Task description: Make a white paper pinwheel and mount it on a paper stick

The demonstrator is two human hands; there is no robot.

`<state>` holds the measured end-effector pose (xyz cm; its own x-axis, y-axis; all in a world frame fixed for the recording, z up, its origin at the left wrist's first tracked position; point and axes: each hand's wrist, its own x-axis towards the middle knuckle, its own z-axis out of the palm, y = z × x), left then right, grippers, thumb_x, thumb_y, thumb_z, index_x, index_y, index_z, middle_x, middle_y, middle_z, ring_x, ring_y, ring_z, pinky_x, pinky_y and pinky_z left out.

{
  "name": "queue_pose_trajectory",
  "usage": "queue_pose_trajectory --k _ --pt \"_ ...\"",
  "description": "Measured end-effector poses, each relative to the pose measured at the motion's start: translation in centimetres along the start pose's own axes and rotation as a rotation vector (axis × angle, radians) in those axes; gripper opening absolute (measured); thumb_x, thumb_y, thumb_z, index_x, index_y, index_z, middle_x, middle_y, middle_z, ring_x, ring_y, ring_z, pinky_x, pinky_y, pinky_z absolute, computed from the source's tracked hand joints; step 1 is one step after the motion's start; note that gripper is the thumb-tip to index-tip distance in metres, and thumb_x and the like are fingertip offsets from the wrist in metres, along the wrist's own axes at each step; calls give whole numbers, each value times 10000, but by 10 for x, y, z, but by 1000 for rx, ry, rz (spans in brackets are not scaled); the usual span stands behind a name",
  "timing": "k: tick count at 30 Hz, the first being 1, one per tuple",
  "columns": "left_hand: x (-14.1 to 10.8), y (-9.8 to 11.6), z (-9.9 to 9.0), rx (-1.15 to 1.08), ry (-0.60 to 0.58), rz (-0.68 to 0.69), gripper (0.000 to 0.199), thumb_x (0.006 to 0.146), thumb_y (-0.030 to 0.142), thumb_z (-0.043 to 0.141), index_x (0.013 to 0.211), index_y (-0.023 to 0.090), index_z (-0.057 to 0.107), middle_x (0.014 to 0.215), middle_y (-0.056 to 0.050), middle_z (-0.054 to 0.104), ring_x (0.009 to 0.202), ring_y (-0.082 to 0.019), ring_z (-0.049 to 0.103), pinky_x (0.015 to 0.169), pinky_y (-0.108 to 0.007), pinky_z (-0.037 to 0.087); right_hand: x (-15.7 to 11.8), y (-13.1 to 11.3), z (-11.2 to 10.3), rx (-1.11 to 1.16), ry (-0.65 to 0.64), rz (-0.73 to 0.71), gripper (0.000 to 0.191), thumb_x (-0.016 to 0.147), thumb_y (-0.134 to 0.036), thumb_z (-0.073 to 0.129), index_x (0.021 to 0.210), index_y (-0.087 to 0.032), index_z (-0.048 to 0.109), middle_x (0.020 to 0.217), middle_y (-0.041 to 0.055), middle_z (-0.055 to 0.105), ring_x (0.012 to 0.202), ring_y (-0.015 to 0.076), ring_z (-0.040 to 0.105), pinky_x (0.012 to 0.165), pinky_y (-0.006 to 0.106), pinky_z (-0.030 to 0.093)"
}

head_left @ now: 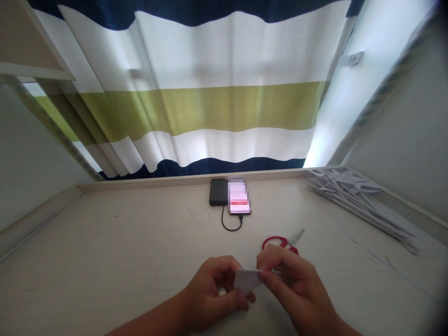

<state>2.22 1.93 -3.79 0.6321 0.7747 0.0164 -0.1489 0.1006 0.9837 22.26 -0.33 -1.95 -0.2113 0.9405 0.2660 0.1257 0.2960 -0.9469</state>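
Observation:
A small folded piece of white paper [247, 280] is held between my two hands above the pale table, near its front. My left hand [215, 294] grips the paper's left part, thumb below and fingers curled behind. The thumb and forefinger of my right hand [296, 282] pinch the paper's right end. Just beyond my right hand lies a pair of scissors [285, 241] with red handles, blades pointing to the back right; part of one handle is hidden by the hand.
A black power bank [218, 192] and a lit phone [239, 197] lie at the table's back edge, joined by a short black cable [231, 229]. White paper scraps and strips [353, 191] are piled at the back right. A striped curtain [224, 107] hangs behind the table [122, 233].

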Motion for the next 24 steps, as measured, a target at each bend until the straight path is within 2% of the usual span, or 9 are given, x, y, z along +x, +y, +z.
queue_pose_trajectory --k 3,5,9,12,15,18,24 --pt "5 -1 -4 -108 70 -54 275 715 376 728 777 129 625 738 -89 696 552 -113 580 508 -206 416 4 -1 -1 4 16 35 130 858 -278 556 751 -203 550 723 20 570 695 178 548 629 299 428" --pt "9 2 -8 -89 100 -98 276 720 395 718 774 126 683 690 -75 688 496 -91 547 468 -191 385 8 0 -2 -22 46 40 123 855 -275 566 754 -204 558 726 18 577 694 173 550 635 298 428" --pt "16 10 -15 -33 110 -188 282 702 406 722 766 133 749 530 -32 616 455 -89 505 472 -206 386 13 4 -6 -128 93 16 126 835 -290 601 751 -207 559 737 17 587 692 171 550 640 303 430" --pt "18 10 -19 -53 131 -223 259 667 390 746 704 134 743 533 -35 623 467 -100 513 479 -217 393 16 7 -12 -230 110 45 209 816 -343 621 694 -201 529 719 23 593 667 175 548 631 312 429" --pt "20 6 -23 -86 193 -189 223 645 351 764 645 135 709 584 -37 651 481 -95 512 477 -212 384 19 4 -17 -288 100 102 266 818 -394 606 662 -196 522 696 26 594 647 175 548 606 307 425" --pt "21 4 -25 -55 276 -127 180 652 301 763 643 138 687 583 -18 642 499 -86 500 508 -209 388 23 -2 -20 -315 36 141 264 833 -411 578 691 -188 561 667 17 578 612 162 533 560 285 412" --pt "22 8 -28 204 385 -38 185 672 306 736 664 129 687 599 -29 636 528 -104 495 527 -228 406 29 -7 -27 -332 -139 81 233 878 -328 505 740 -175 614 704 19 627 641 146 556 549 250 416"
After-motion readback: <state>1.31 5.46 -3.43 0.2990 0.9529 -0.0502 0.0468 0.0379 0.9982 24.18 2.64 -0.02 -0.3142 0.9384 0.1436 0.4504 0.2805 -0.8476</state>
